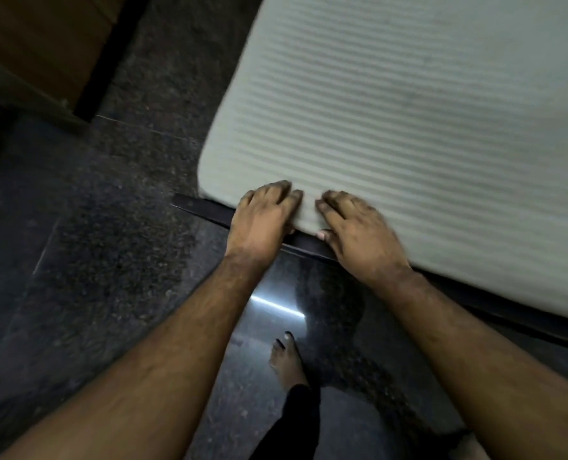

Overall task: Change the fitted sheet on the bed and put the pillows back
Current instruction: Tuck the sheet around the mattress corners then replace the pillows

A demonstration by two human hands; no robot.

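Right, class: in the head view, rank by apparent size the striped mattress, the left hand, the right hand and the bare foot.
1. striped mattress, by far the largest.
2. left hand and right hand, alike, so tied.
3. bare foot, smallest, though partly hidden by the trouser leg and farther from the camera.

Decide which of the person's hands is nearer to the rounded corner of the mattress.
Left. The left hand grips the mattress edge just beside the rounded corner; the right hand grips the same edge farther along, away from the corner.
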